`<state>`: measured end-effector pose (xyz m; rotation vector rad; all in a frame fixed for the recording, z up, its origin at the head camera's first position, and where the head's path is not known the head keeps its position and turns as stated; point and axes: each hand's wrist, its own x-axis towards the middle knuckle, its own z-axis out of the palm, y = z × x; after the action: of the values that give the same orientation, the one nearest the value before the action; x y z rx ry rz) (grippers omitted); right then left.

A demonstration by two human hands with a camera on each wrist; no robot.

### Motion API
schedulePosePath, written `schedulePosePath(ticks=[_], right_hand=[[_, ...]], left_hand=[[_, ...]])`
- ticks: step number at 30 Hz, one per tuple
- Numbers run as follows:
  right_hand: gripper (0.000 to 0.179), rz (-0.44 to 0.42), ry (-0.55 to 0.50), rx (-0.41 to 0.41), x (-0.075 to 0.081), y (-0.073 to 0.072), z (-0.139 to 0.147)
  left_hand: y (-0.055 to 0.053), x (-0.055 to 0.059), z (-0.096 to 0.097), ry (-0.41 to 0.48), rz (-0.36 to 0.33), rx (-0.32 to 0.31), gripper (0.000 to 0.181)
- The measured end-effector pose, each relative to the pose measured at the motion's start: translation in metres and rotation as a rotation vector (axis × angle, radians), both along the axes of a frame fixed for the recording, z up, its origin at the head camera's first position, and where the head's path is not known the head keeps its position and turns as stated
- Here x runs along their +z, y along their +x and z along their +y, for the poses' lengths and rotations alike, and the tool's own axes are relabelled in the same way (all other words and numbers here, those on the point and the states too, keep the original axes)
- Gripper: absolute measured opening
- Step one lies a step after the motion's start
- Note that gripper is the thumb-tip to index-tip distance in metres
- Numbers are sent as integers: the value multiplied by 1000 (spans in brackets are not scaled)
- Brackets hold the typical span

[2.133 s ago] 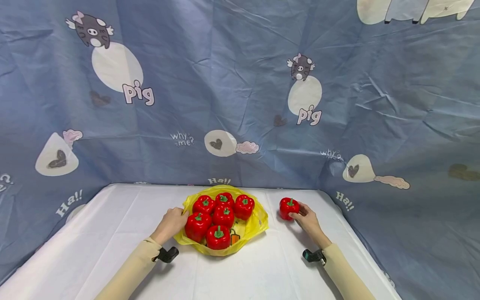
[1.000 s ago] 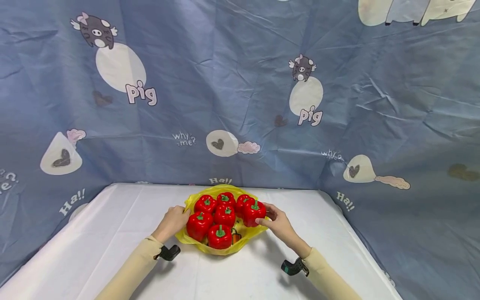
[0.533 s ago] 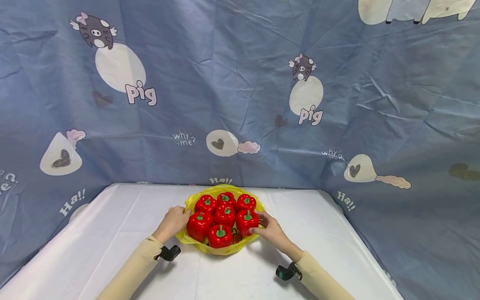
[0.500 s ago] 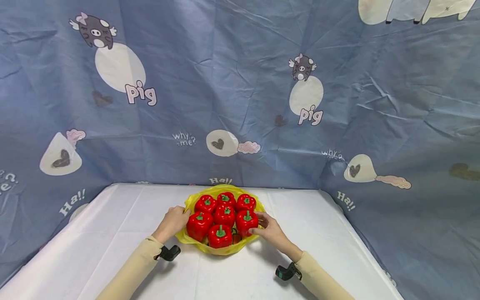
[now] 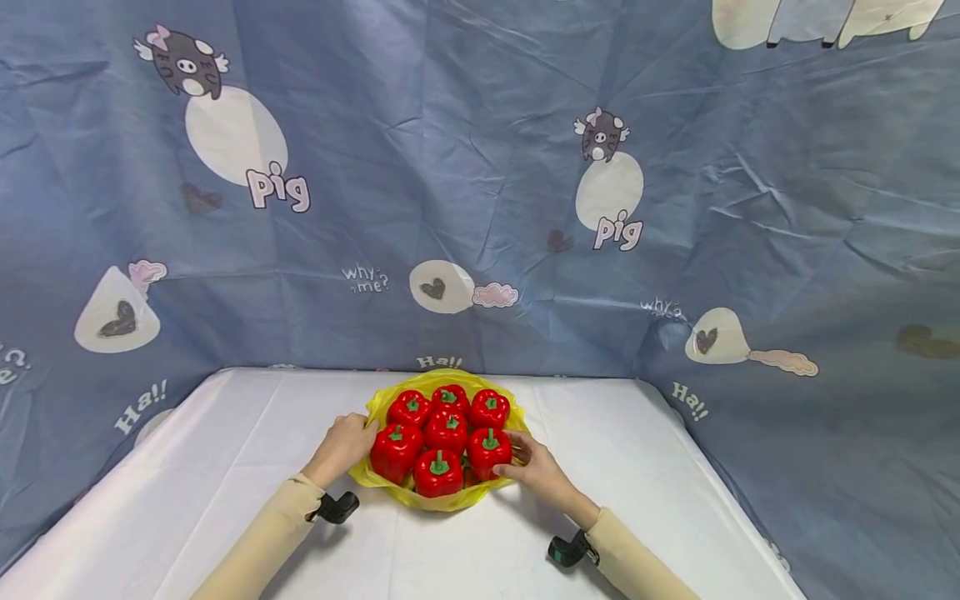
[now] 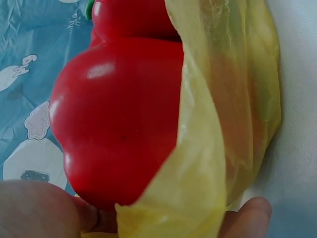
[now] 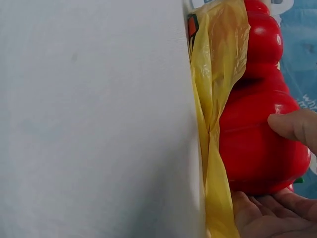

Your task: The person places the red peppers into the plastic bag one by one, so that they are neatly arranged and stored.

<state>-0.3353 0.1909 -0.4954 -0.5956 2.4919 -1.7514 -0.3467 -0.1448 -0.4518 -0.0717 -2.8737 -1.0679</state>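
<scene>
A yellow plastic bag [image 5: 450,502] lies spread on the white table, its edge turned up around several red bell peppers with green stems. My left hand [image 5: 342,446] holds the bag's left edge; in the left wrist view the thin plastic [image 6: 200,168] runs down between thumb and fingers, beside a large bell pepper [image 6: 119,114]. At the bag's right side my right hand [image 5: 542,477] grips another bell pepper [image 5: 487,454], standing stem up among the others. Close up, the thumb presses one side of this bell pepper [image 7: 262,144] while the fingers curl around the other.
White cloth covers the table [image 5: 465,558], which reaches back to a blue curtain [image 5: 510,192] printed with cartoon pigs and lettering. A bell pepper [image 5: 438,475] sits at the bag's front, directly left of the gripped one.
My right hand has carried its bell pepper leftward from the table right of the bag into the bag, then slightly nearer the front. My left hand has stayed on the bag's edge.
</scene>
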Motion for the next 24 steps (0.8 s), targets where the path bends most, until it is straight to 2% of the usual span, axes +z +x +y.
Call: schedulePosePath(ticks=[7,10,12,15,17,19,21,24], right_hand=[[68,15,40,7,-13,-7,2],[67,13,49,19,-2,3,1],[67,14,56,8,0,4,2],[67,31,75,-9,12,13,5],[66,39,69,-23,15,15,10],[62,62,69,-27,24,19,14],[56,114,87,-37,26,15,22],[51,213,159,-91,32,7,37]], left_hand=[[0,1,-1,5,-4,-2,34],[0,1,-1,3,-4,-5,34],[0,1,0,6,1,-7,35],[0,4,-1,-9,22,-5,36],[0,9,-3,-40,25,-10,37],[3,17,-7,-84,7,-37,36],[6,27,-14,-122,-41,-93,38],[10,44,-30,-142,-123,-176,50]])
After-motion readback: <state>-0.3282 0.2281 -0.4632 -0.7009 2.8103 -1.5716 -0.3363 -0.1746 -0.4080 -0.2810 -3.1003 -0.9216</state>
